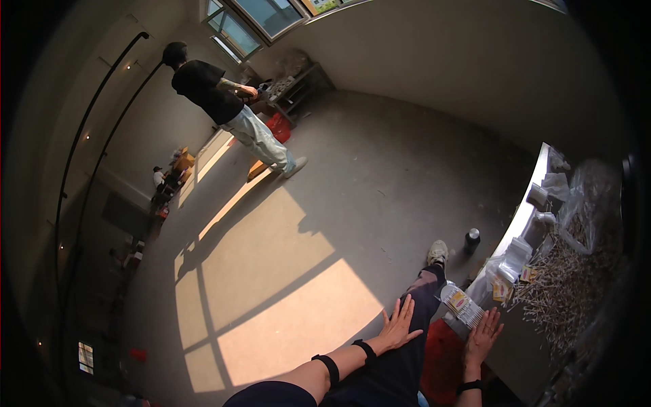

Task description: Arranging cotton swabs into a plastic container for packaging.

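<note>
My left hand lies flat on my dark-trousered thigh, fingers spread, holding nothing. My right hand is by the table's near edge, palm down with its fingers stretched out. Just beyond its fingertips lies a clear pack of cotton swabs with a coloured label; whether the fingers touch it I cannot tell. To the right, a big heap of loose cotton swabs covers the table. Small printed label cards and clear plastic sleeves lie along the heap's left side.
A large clear bag rests at the far part of the table. A dark bottle stands on the floor near my shoe. Something red is beside my leg. Farther off, a person stands by a loaded shelf.
</note>
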